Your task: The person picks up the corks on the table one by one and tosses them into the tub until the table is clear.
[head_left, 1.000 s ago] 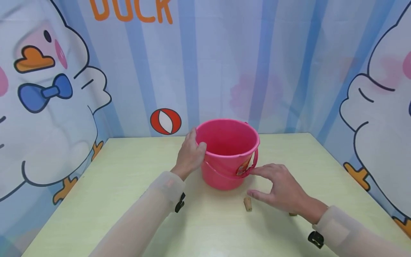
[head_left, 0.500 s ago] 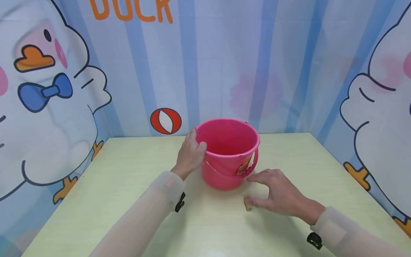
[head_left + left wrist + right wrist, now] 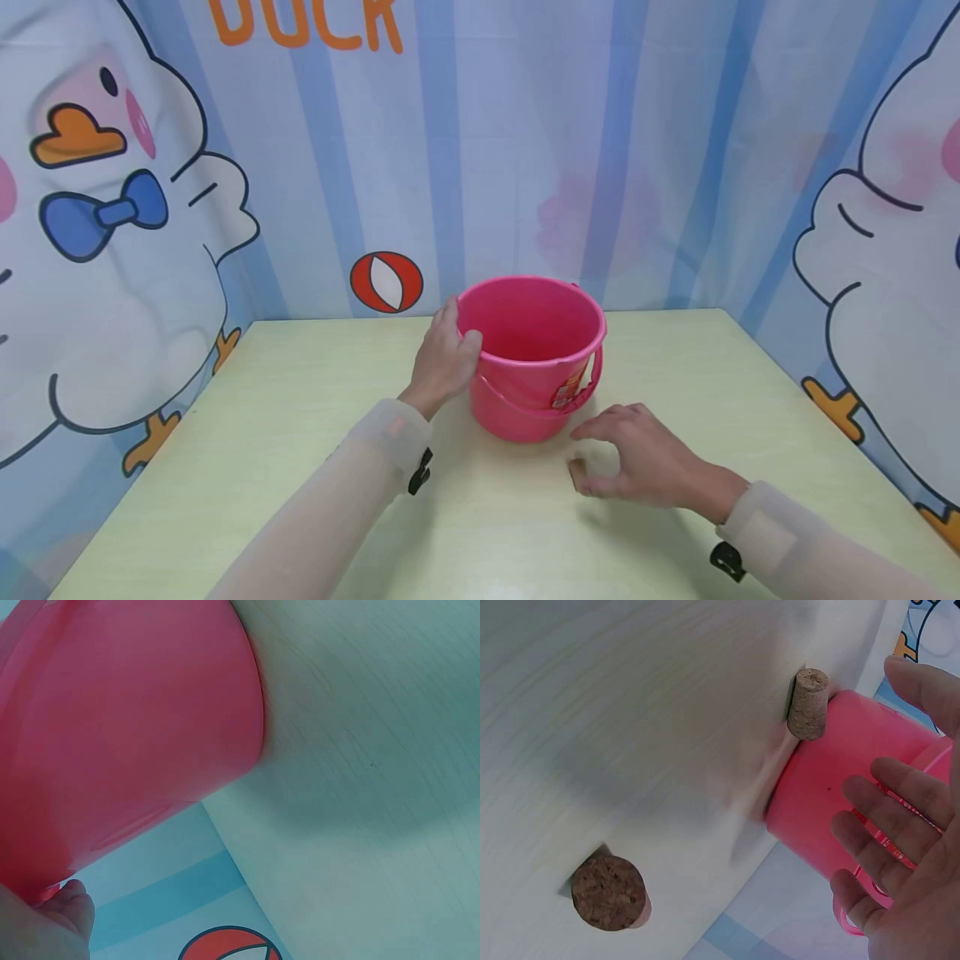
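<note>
A pink plastic bucket (image 3: 517, 408) stands upright near the back of the table. My left hand (image 3: 441, 358) grips the left side of its rim, thumb on the inner edge; part of that hand shows in the left wrist view. A small cork (image 3: 576, 474) lies on the table in front of the bucket, partly behind my right thumb. My right hand (image 3: 648, 458) hovers around it, thumb and fingers spread apart. In the right wrist view the same cork (image 3: 808, 709) appears near the bucket, and a second cork (image 3: 609, 894) lies farther off, hidden in the head view.
The pale table (image 3: 300, 433) is bounded behind by a striped blue curtain (image 3: 517, 150) with printed ducks and a red ball. The bucket's handle (image 3: 592, 383) hangs down on its right front side.
My right hand has come down and slightly toward me, away from the bucket's handle, and its thumb now covers part of the near cork. Left hand and bucket have stayed put.
</note>
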The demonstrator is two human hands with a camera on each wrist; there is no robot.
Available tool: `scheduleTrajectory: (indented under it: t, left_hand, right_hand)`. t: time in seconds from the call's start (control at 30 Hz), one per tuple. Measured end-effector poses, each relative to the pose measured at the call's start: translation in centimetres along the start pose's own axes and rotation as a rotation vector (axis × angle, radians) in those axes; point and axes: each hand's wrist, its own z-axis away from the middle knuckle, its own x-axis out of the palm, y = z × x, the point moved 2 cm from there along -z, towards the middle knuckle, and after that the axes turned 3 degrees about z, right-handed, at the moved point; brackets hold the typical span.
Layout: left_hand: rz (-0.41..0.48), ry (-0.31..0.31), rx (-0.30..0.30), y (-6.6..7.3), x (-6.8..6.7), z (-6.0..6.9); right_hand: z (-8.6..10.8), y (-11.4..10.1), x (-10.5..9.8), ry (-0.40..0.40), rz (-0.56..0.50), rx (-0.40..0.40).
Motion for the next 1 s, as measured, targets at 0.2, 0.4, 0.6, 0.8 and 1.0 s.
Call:
scheduleTrajectory:
  t: [0.2, 0.4, 0.6, 0.8, 1.0]
  left_hand:
    - [0.008, -0.001, -0.002, 0.0, -0.1, -0.1]
    - [0.005, -0.003, -0.001, 0.1, 0.0, -0.1]
    - [-0.002, 0.006, -0.002, 0.0, 0.0, 0.0]
    - [0.001, 0.011, 0.001, 0.0, 0.0, 0.0]
    - [0.007, 0.009, -0.006, 0.0, -0.1, -0.1]
  right_hand:
    - [-0.2, 0.0, 0.4, -0.016, 0.026, -0.015]
    - [-0.4, 0.1, 0.9, -0.053, 0.032, 0.022]
    - [-0.9, -0.1, 1.3, -0.095, 0.046, 0.038]
    - [-1.2, -0.4, 1.6, -0.086, 0.075, 0.014]
    - [-1.5, -0.5, 1.8, -0.081, 0.109, 0.004]
